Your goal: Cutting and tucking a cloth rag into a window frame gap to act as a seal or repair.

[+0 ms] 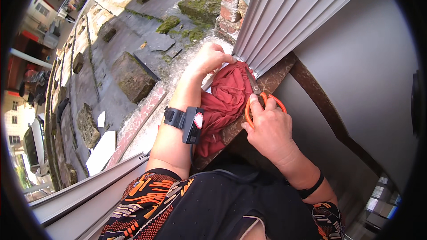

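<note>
A bunched red cloth (229,90) lies on the window sill and drapes toward me over its inner edge. At the cloth's far edge, by the corner of the window frame, my left hand (211,58) is closed with its fingertips pinching the fabric. My right hand (272,126) grips a pair of scissors (264,98) by the orange handles. Their dark blades point away from me and lie against the right side of the cloth, close to the frame corner. Whether the blade tips are parted is too small to tell. A dark strapped device (192,124) sits on my left forearm.
A ribbed pale metal window frame (302,11) rises beyond my hands, beside a brick wall edge (230,4). The brown stone sill (278,71) runs under the cloth. Outside left lies a grey roof with mossy stone blocks (133,78). A white frame rail (93,191) crosses the lower left.
</note>
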Motion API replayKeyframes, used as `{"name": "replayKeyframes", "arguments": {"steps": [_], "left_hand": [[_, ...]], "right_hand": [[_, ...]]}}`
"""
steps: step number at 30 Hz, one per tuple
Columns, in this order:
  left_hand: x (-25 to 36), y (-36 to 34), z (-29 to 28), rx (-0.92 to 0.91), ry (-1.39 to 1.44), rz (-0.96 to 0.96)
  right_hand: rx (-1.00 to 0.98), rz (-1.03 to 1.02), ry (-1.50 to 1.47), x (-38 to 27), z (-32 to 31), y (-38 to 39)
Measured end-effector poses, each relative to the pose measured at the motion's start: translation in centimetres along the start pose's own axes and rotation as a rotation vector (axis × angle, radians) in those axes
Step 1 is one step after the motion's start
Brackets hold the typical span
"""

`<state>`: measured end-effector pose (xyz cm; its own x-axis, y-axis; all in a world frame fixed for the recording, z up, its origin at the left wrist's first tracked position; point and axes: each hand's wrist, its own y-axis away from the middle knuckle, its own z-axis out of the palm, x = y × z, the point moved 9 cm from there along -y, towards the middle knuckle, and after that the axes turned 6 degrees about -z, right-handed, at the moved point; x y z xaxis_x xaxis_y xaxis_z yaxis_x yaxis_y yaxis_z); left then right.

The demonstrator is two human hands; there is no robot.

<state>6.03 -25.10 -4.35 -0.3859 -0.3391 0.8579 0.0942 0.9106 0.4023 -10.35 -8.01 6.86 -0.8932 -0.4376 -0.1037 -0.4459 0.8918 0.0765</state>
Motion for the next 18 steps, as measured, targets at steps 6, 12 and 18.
{"name": "replayKeyframes", "arguments": {"steps": [6,12,18], "left_hand": [[0.9,0.0,0.6,0.012,-0.042,0.031],[0.9,0.9,0.0,-0.035,-0.092,-0.017],[1.1,0.1,1.0,-0.04,-0.104,0.002]], "right_hand": [[0.054,0.012,0.043,-0.9,-0.7,-1.7],[-0.001,0.018,0.008,-0.2,-1.3,-0.9],[0.002,0.047,0.053,-1.2,-1.5,-2.6]]}}
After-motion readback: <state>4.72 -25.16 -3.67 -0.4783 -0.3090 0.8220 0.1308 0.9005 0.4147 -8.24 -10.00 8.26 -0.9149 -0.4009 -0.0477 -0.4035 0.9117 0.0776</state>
